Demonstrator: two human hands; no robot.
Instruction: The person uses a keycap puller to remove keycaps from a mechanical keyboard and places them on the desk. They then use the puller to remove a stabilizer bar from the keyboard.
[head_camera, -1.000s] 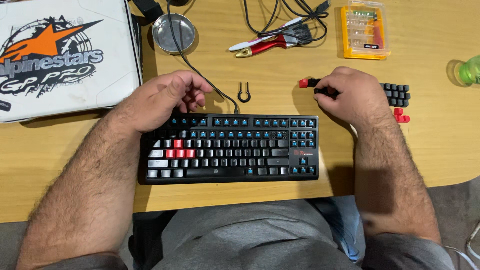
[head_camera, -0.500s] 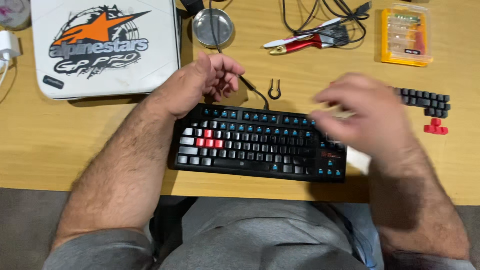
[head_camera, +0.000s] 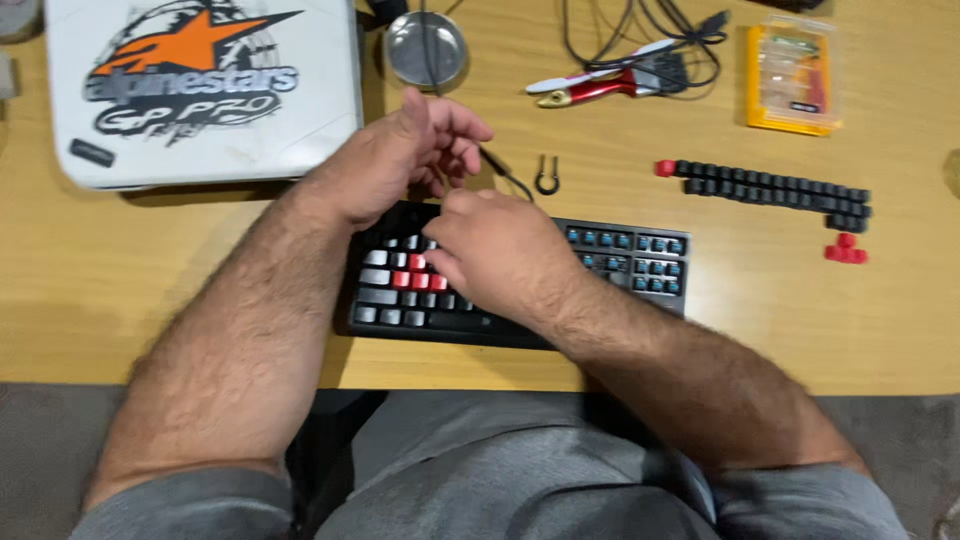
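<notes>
A flat black keyboard (head_camera: 620, 265) with bare blue switch stems and a few red and grey caps lies on the smooth wooden desk (head_camera: 120, 290). The left hand (head_camera: 400, 155) hovers at its back edge, fingers loosely curled, holding nothing visible. The right hand (head_camera: 495, 255) rests across the keys; its fingers seem pinched, though blur hides what they hold. Loose black keycaps (head_camera: 770, 185) lie in rows well to the right.

Even, warm indoor light from above falls on the wooden desk (head_camera: 150, 290), bright without harsh glare. A soft shadow lies under the white case (head_camera: 200, 90), beyond the left hand (head_camera: 400, 160); another edges the keyboard (head_camera: 640, 265) beside the right hand (head_camera: 500, 255). The metal bowl (head_camera: 425, 50), past the left fingertips, shows dull reflections. Both hands are slightly motion-blurred; the corners of the frame are soft.
</notes>
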